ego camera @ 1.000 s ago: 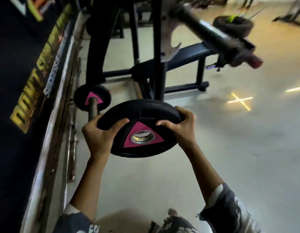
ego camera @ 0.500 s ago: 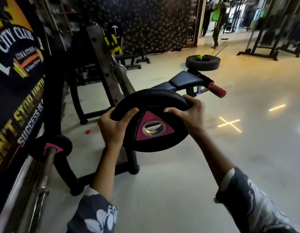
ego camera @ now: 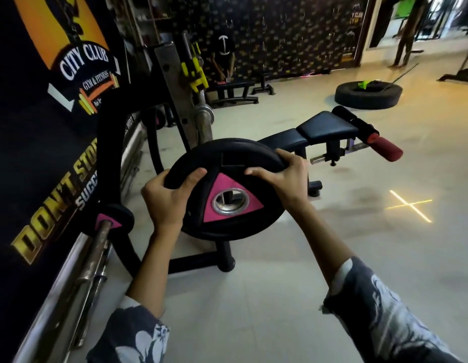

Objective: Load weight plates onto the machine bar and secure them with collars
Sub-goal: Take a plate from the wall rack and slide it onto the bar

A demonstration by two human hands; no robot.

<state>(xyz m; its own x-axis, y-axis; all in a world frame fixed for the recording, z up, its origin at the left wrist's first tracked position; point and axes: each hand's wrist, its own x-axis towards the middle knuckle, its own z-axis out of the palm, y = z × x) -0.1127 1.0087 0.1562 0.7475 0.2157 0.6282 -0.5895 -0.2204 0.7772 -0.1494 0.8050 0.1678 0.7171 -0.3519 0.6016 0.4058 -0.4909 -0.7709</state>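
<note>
I hold a black weight plate (ego camera: 227, 166) with a pink triangle and a steel-ringed centre hole, face tilted toward me, at chest height. My left hand (ego camera: 167, 200) grips its left rim and my right hand (ego camera: 282, 176) grips its upper right rim. Just beyond the plate's top edge, the chrome sleeve of the machine bar (ego camera: 203, 119) slants down toward it from the steel upright (ego camera: 172, 82). A smaller black plate with a pink triangle (ego camera: 111, 218) sits on a rusty bar (ego camera: 96, 247) low at the left. No collar shows.
The black machine frame (ego camera: 115, 142) curves down at the left, its foot (ego camera: 225, 263) below the plate. A padded bench (ego camera: 327, 127) with a red roller (ego camera: 384, 149) extends right. A tyre (ego camera: 366, 94) lies on the floor further back. A banner wall (ego camera: 31, 127) closes the left side.
My view has lifted from the floor rack to the machine. Both hands have carried the plate up and closer to the bar's sleeve; the grip is unchanged.
</note>
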